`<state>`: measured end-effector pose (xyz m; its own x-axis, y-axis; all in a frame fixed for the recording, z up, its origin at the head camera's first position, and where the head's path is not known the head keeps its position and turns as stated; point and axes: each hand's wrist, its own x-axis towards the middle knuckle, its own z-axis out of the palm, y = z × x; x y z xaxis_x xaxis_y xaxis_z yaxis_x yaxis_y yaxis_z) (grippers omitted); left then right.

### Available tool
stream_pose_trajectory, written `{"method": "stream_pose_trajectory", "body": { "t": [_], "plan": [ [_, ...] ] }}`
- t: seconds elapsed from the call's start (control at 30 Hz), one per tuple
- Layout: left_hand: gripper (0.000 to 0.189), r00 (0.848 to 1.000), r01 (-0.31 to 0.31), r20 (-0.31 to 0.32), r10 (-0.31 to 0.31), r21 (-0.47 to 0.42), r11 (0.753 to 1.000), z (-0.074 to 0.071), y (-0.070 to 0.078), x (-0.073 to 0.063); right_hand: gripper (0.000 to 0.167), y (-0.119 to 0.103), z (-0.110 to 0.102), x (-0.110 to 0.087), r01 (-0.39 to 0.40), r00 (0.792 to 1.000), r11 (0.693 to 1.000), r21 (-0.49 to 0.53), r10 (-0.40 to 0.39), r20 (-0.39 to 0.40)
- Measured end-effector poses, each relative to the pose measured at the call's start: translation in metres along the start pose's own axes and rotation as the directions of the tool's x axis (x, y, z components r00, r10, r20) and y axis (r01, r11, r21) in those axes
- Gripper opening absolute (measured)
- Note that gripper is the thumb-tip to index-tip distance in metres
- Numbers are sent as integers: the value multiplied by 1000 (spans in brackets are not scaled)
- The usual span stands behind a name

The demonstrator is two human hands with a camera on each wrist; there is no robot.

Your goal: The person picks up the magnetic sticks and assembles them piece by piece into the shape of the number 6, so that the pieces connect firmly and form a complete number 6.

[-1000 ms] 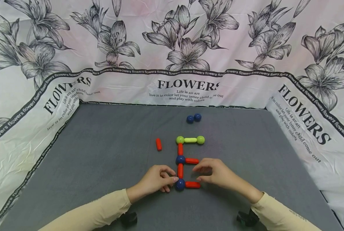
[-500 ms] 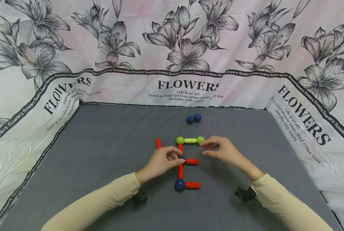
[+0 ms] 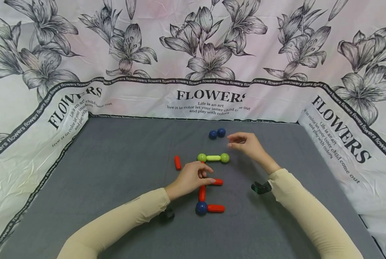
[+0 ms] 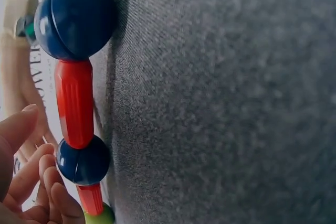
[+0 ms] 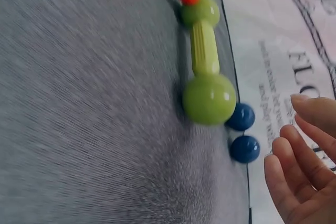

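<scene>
A figure of magnetic rods and balls lies mid-table: a lime green rod between two green balls at its far end, red rods, and a blue ball at the near corner with a red rod to its right. My left hand hovers over its middle, hiding the joint there; in the left wrist view the middle blue ball shows beside the loosely bent fingers, which hold nothing. My right hand, also holding nothing, is just right of two loose blue balls at the back, thumb and fingers apart.
One loose red rod lies left of the figure. A grey cloth covers the table, and a white floral curtain rises along its back and sides. Black wrist devices hang below the sleeves.
My right hand has moved away from the lower red rod, past the green ball, to beside the loose blue balls. My left hand has moved up and right from the near blue ball.
</scene>
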<state>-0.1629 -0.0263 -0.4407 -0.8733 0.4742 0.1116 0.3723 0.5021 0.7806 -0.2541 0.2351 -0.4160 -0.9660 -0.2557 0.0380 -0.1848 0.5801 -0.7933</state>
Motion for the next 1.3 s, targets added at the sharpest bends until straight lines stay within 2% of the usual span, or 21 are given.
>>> {"method": "stream_pose_trajectory", "body": {
  "t": [0.23, 0.43, 0.73, 1.07, 1.3],
  "plan": [
    [30, 999, -40, 16, 38, 93, 995, 2, 0, 2, 39, 15, 2, 31, -29, 999, 999, 21, 29, -28],
    [31, 999, -45, 28, 42, 153, 987, 4, 0, 4, 38, 23, 7, 50, -41, 998, 999, 35, 42, -48],
    [31, 998, 3, 61, -16, 217, 976, 7, 2, 6, 39, 20, 11, 65, -78, 995, 994, 72, 82, -56],
    [27, 997, -12, 77, -11, 295, 955, 8, 1, 10, 41, 25, 16, 77, -136, 989, 990, 49, 138, -49],
    [26, 997, -9, 74, -19, 355, 935, 8, 3, 10, 40, 25, 18, 81, -136, 990, 991, 1, 136, -48]
  ]
}}
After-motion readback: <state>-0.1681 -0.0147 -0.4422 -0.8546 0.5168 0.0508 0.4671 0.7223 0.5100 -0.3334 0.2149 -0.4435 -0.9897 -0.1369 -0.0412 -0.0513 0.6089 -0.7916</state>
